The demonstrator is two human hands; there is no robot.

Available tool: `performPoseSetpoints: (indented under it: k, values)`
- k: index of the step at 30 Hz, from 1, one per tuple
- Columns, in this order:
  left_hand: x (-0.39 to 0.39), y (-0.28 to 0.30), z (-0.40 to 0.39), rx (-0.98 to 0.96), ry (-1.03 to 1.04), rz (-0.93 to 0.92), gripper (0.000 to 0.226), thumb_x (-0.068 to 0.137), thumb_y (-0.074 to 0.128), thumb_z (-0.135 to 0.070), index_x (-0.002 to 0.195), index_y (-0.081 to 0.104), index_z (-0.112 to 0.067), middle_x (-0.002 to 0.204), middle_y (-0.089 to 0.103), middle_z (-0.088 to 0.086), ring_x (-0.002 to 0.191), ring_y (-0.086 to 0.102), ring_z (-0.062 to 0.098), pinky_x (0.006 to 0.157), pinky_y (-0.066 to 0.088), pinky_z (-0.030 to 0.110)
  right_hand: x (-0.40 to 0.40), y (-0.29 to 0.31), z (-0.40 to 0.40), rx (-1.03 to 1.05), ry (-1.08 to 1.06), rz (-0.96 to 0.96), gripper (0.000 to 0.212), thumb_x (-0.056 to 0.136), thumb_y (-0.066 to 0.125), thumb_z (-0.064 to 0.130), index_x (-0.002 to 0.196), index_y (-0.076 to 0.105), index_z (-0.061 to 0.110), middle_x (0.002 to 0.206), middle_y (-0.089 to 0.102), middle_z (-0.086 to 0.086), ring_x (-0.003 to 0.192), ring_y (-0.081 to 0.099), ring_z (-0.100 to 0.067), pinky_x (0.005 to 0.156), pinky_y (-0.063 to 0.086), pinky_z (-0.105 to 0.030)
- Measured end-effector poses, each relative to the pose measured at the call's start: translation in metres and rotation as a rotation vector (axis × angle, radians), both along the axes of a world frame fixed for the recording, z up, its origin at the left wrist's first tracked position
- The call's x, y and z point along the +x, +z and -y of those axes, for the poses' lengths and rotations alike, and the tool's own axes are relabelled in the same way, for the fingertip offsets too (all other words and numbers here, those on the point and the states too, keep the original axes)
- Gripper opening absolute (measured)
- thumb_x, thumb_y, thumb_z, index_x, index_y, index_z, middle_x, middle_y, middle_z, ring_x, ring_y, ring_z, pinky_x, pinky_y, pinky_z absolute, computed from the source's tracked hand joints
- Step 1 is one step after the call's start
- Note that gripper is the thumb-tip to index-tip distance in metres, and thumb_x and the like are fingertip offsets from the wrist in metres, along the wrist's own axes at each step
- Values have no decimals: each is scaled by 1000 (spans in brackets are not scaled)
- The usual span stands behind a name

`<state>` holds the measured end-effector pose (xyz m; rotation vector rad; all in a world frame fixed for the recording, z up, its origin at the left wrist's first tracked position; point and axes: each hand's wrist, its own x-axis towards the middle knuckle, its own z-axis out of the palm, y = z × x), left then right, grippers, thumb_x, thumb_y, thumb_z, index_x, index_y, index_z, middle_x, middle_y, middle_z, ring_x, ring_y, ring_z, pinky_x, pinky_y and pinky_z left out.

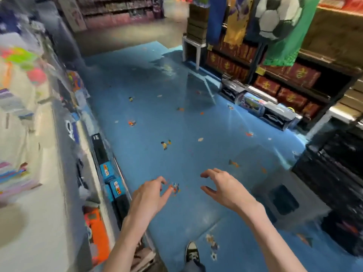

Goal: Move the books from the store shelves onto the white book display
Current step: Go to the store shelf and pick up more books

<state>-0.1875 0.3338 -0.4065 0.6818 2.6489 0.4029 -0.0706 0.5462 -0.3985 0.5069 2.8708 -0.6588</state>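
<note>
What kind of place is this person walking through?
Most likely a shop aisle, perhaps a book or toy store. Dark shelving on the right holds rows of red boxes, boxed goods line the left shelf edge, and a blue floor runs between. Both hands are empty.

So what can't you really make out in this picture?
- Left shelves: smeared by motion blur in the head view, so the items cannot be told as books or not.
- Red boxes on the right shelf: gold marks too small to read.
- Shoe: only the toe shows, the bottom edge cuts off the leg.
- Left hand and right hand: both hold nothing, no white display is recognisable.
</note>
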Motion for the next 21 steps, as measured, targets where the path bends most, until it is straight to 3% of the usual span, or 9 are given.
performPoseSetpoints:
  k: [9,18,21]
  values:
    - [-117,48,5,45,386,-116,36,96,56,-54,124,58,-31,116,70,-9,111,65,16,91,50,32,-206,29,-17,-40,401,-72,39,95,62,43,131,55,29,131,59,11,120,58,-13,99,46,-30]
    - [-152,61,61,3,923,-149,35,96,57,-49,126,60,-30,117,71,-8,109,66,16,89,49,30,-377,33,65,-111,1012,-114,38,95,61,45,130,55,32,133,59,8,122,58,-17,102,46,-35]
    - [-147,70,67,8,1110,-161,34,92,51,-59,114,60,-34,110,73,-11,97,71,15,87,53,30,-413,46,96,-139,1213,-122,41,94,60,48,130,56,28,132,59,6,121,59,-18,102,48,-37]
